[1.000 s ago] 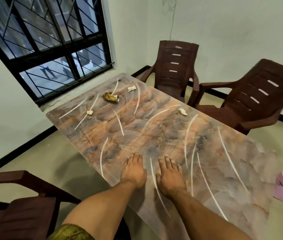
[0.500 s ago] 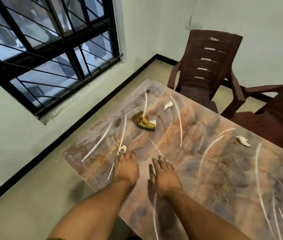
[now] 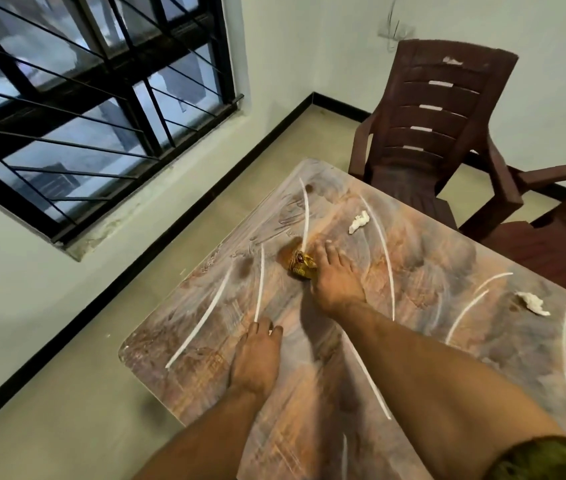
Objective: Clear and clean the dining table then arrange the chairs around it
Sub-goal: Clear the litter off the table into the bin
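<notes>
right hand [image 3: 336, 282] sat on the gold wrapper [image 3: 300, 267], left hand [image 3: 257, 358] on the table [image 3: 448, 306], couldn't tell either grip.

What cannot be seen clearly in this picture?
Head view only:
1. Whether the right hand grips the wrapper: the hand covers its near side.
2. Whether anything lies under the left hand: its fingers hide the table there.
3. The right chair: cut off by the picture's edge.

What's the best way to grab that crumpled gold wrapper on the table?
Pinch the wrapper by its raised crumpled folds from above, coming in from its right, where the right hand touches it. It lies low on the table, so sliding fingers under looks harder.
</notes>
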